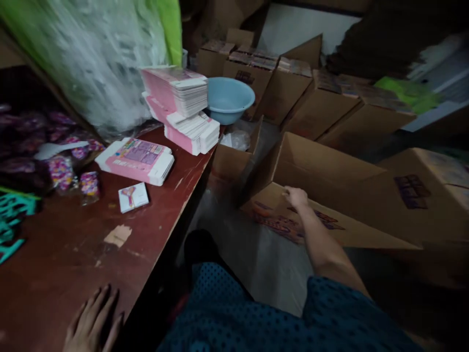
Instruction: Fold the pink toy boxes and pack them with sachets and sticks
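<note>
Rests left hand (91,320) flat on scratched table (146,239) | extends right hand (296,197) beside table | grips rectangular cardboard carton (326,168) by edge

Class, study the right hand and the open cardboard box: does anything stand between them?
Nothing visible stands in the way: the right hand is at the upper edge of the open cardboard box's near side, its fingers apparently touching it.

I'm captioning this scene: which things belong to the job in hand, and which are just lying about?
In hand, seemingly:
open cardboard box, edge gripped by right hand
table, under left hand

Lying about, it appears:
blue basin
stacked pink cartons
small white card
bagged colourful pieces
</note>
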A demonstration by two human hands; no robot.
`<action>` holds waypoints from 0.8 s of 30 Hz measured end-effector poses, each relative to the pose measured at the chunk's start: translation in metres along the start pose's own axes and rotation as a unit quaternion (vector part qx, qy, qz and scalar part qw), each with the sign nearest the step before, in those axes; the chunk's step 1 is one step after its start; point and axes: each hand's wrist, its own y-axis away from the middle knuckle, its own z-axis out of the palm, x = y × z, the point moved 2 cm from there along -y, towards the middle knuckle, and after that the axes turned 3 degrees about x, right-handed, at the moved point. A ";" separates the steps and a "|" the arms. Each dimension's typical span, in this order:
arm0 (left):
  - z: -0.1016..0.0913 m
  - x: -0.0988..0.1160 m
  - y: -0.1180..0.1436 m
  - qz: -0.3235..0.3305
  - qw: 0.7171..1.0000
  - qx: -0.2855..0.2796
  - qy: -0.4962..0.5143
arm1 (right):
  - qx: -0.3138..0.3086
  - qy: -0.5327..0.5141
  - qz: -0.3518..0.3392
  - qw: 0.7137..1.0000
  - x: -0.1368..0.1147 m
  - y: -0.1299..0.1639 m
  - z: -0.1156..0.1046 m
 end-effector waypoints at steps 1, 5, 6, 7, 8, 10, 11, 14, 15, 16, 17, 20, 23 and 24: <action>-0.003 0.004 -0.001 -0.009 1.000 0.005 -0.009 | -0.009 0.000 -0.026 1.000 0.003 0.012 0.007; -0.011 0.019 -0.007 -0.016 0.999 0.018 -0.034 | -0.019 -0.046 -0.207 0.977 -0.017 0.131 0.058; -0.012 0.022 -0.008 -0.020 0.999 0.017 -0.036 | -0.009 -0.087 -0.259 0.962 -0.030 0.167 0.071; -0.014 0.024 -0.008 -0.026 0.999 0.013 -0.038 | 0.006 -0.132 -0.303 0.944 -0.045 0.201 0.081; -0.015 0.025 -0.009 -0.035 0.999 0.008 -0.039 | 0.017 -0.167 -0.336 0.927 -0.062 0.231 0.087; -0.018 0.028 -0.009 -0.049 0.998 0.000 -0.043 | 0.027 -0.198 -0.357 0.913 -0.097 0.274 0.091; -0.019 0.030 -0.010 -0.051 0.998 -0.003 -0.044 | 0.025 -0.204 -0.367 0.907 -0.113 0.288 0.090; -0.023 0.035 -0.011 -0.057 0.997 -0.009 -0.050 | 0.009 -0.221 -0.405 0.887 -0.139 0.316 0.081; -0.024 0.036 -0.011 -0.058 0.997 -0.011 -0.052 | 0.007 -0.232 -0.415 0.880 -0.139 0.324 0.078; -0.025 0.037 -0.011 -0.060 0.997 -0.013 -0.052 | 0.006 -0.244 -0.423 0.873 -0.135 0.332 0.077; -0.026 0.037 -0.011 -0.061 0.997 -0.014 -0.051 | 0.005 -0.255 -0.431 0.866 -0.130 0.338 0.077; -0.027 0.037 -0.009 -0.062 0.997 -0.018 -0.049 | 0.011 -0.273 -0.461 0.844 -0.113 0.346 0.076; -0.026 0.035 -0.009 -0.073 0.996 -0.024 -0.050 | 0.016 -0.268 -0.502 0.822 -0.121 0.333 0.068; -0.026 0.035 -0.009 -0.077 0.996 -0.025 -0.049 | 0.020 -0.263 -0.512 0.818 -0.131 0.326 0.062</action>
